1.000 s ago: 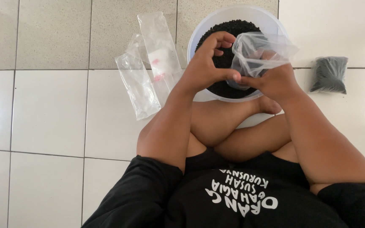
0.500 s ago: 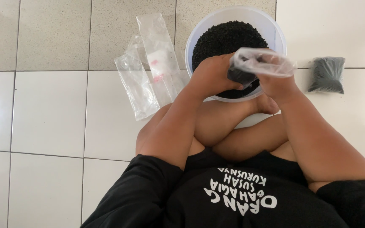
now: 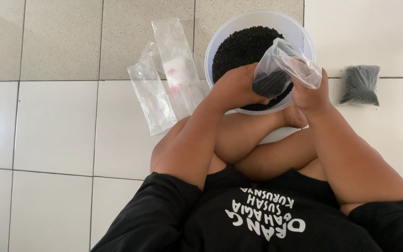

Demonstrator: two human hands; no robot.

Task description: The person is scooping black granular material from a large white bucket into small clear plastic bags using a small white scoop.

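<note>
- Tiled floor (image 3: 47, 126), pale squares with grey grout lines; person seated on it, legs crossed, black shirt at bottom of view.
- Left of centre: a loose pile of empty clear plastic bags (image 3: 164, 79) lying flat on the floor, just beside the bowl's left edge.
- Left hand (image 3: 234, 88) curled closed under the lower end of the small clear bag (image 3: 281, 70), supporting it over the bowl.
- White round bowl (image 3: 304, 37), heaped with black granules (image 3: 239, 46), on the floor in front of the crossed legs.
- The small clear bag is held tilted above the bowl's near right side; a dark clump of granules sits in its lower part, upper part puffed and empty.
- Right hand (image 3: 311, 93) pinched shut on the bag's right edge.
- Far right: a filled bag of black granules (image 3: 360, 84) on the floor, apart from the bowl.
</note>
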